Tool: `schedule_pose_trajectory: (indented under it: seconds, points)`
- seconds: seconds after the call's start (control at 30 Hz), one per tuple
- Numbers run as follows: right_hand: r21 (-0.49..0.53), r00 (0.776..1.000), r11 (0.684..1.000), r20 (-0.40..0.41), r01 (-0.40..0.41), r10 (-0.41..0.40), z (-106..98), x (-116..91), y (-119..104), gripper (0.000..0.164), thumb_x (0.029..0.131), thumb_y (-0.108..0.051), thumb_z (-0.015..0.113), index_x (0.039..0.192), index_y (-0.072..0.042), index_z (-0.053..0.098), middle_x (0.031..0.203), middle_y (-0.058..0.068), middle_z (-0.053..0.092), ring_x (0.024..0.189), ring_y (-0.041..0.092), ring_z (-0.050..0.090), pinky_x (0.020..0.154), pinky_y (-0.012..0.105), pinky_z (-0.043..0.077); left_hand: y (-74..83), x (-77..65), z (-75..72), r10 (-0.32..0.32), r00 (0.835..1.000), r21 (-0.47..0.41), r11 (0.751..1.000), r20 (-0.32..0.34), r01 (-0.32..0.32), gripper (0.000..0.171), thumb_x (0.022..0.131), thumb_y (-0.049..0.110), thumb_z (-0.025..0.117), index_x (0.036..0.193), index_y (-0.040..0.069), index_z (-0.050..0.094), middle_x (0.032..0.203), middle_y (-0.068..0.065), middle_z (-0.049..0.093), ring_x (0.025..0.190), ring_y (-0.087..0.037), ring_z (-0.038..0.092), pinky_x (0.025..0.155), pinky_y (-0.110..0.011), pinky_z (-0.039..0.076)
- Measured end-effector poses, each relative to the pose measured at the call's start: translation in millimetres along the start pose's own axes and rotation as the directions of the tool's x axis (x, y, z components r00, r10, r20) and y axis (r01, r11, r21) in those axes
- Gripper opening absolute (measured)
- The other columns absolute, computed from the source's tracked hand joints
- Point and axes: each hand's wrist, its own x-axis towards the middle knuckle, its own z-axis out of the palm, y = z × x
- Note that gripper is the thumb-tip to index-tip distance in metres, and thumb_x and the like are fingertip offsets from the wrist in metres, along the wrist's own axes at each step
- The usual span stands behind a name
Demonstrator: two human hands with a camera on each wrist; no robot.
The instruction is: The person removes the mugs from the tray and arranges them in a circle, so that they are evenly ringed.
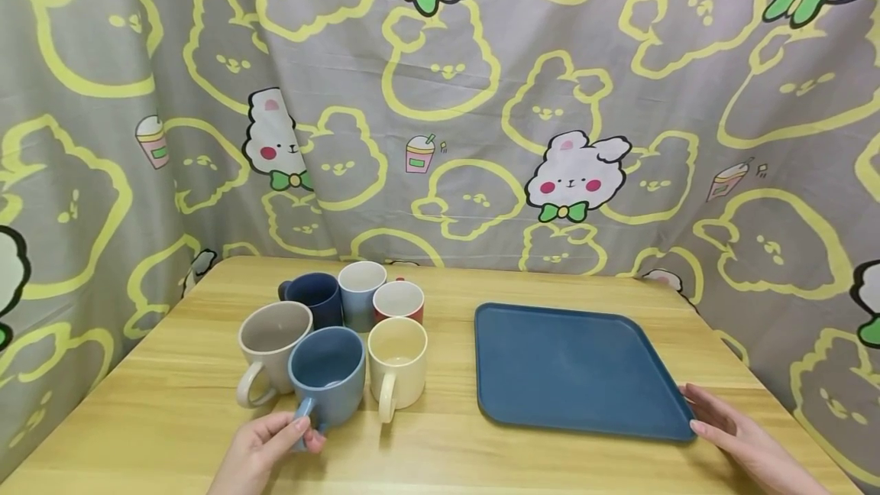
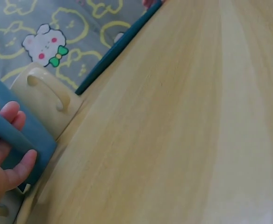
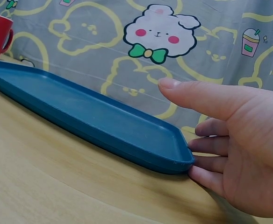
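My left hand (image 1: 264, 441) holds the light-blue mug (image 1: 337, 392) by its handle, with the fingers curled about it. That mug stands at the front of a cluster of mugs on the table. In the left wrist view, the fingers of the left hand (image 2: 8, 158) lie around the handle of the blue mug (image 2: 40, 144). Beside it are a cream mug (image 1: 406, 384) and a grey mug (image 1: 271, 350). My right hand (image 1: 742, 434) touches the near right corner of a blue tray (image 1: 577, 373). In the right wrist view, its thumb is extended above the tray and the fingertips meet the rim.
Behind the front mugs stand a navy mug (image 1: 316, 304), a white-and-blue mug (image 1: 360, 300) and a red mug with a white inside (image 1: 400, 300). All are on a wooden table (image 1: 447, 449). A grey patterned curtain (image 1: 481, 136) hangs along the back and sides.
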Motion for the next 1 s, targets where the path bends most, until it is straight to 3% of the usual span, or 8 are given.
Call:
schedule_pose_trajectory:
  seconds: [0.33,0.5,0.57,0.67,0.7,0.77,0.9,1.0]
  points:
    - [-0.008,0.999,0.999,-0.011,-0.039,0.039,2,-2,-1,0.063,0.101,-0.015,0.039,0.14,0.016,0.001,0.11,-0.045,0.03,0.098,-0.024,0.035,0.076,0.013,0.042,0.8,-4.4,-2.1,-0.022,0.998,-0.077,0.997,0.064,0.027,0.029,0.098,0.007,0.042,0.088,-0.012,0.062,0.081,0.0,0.069,0.085,-0.013,0.065,0.078,-0.022,0.046]
    - [-0.036,0.998,0.998,-0.025,-0.057,0.056,1,-2,-6,0.063,0.101,-0.017,0.039,0.141,0.015,0.002,0.123,-0.033,0.035,0.099,-0.024,0.034,0.077,0.013,0.042,10.4,-4.3,5.8,-0.096,0.992,0.091,0.99,-0.079,0.103,0.03,0.097,0.013,0.048,0.09,-0.012,0.063,0.085,-0.006,0.069,0.083,-0.011,0.063,0.075,-0.024,0.047]
    - [-0.08,0.995,0.993,-0.051,-0.089,0.085,1,-1,-10,0.063,0.101,-0.021,0.039,0.142,0.014,0.005,0.138,-0.009,0.038,0.098,-0.025,0.033,0.077,0.013,0.042,17.9,-4.3,9.0,-0.125,0.973,0.246,0.954,-0.194,0.172,0.03,0.095,0.021,0.052,0.09,-0.006,0.065,0.085,-0.005,0.068,0.082,-0.011,0.06,0.075,-0.026,0.046]
    - [-0.141,0.993,0.985,-0.085,-0.096,0.085,1,1,-17,0.063,0.101,-0.025,0.038,0.142,0.014,0.008,0.145,0.027,0.025,0.097,-0.026,0.032,0.076,0.012,0.041,34.1,-4.9,7.3,-0.135,0.933,0.422,0.864,-0.334,0.276,0.031,0.093,0.036,0.054,0.092,0.007,0.067,0.09,-0.002,0.067,0.088,-0.015,0.058,0.079,-0.035,0.046]
    - [-0.163,0.993,0.983,-0.098,-0.083,0.068,2,1,-21,0.062,0.101,-0.024,0.038,0.142,0.013,0.009,0.144,0.029,0.024,0.098,-0.025,0.032,0.076,0.012,0.04,40.1,-5.3,5.1,-0.104,0.927,0.461,0.844,-0.361,0.274,0.032,0.093,0.039,0.054,0.092,0.009,0.066,0.092,-0.002,0.067,0.09,-0.017,0.059,0.08,-0.036,0.046]
    - [-0.181,0.992,0.982,-0.128,-0.044,0.021,2,2,-29,0.06,0.101,-0.024,0.038,0.142,0.012,0.012,0.142,0.008,0.036,0.101,-0.025,0.032,0.076,0.011,0.04,53.9,-5.1,-0.2,-0.01,0.924,0.509,0.832,-0.382,0.22,0.032,0.093,0.04,0.053,0.096,0.011,0.066,0.097,-0.003,0.067,0.094,-0.016,0.059,0.082,-0.032,0.047]
    - [-0.202,0.988,0.978,-0.132,0.058,-0.085,5,10,-66,0.057,0.102,-0.024,0.037,0.145,0.006,0.013,0.13,-0.022,0.035,0.107,-0.023,0.033,0.078,0.01,0.038,94.5,2.8,-2.7,0.234,0.895,0.575,0.817,-0.381,0.031,0.025,0.093,0.033,0.056,0.1,0.012,0.067,0.099,-0.003,0.068,0.087,0.0,0.057,0.071,-0.016,0.045]
    - [-0.215,0.974,0.96,-0.102,0.178,-0.203,12,26,-107,0.056,0.101,-0.022,0.038,0.146,0.001,0.014,0.139,-0.009,0.036,0.113,-0.018,0.034,0.082,0.008,0.035,134.9,16.6,2.3,0.385,0.856,0.631,0.77,-0.344,-0.092,0.024,0.092,0.033,0.057,0.102,0.013,0.067,0.099,-0.002,0.068,0.087,0.002,0.056,0.072,-0.018,0.044]
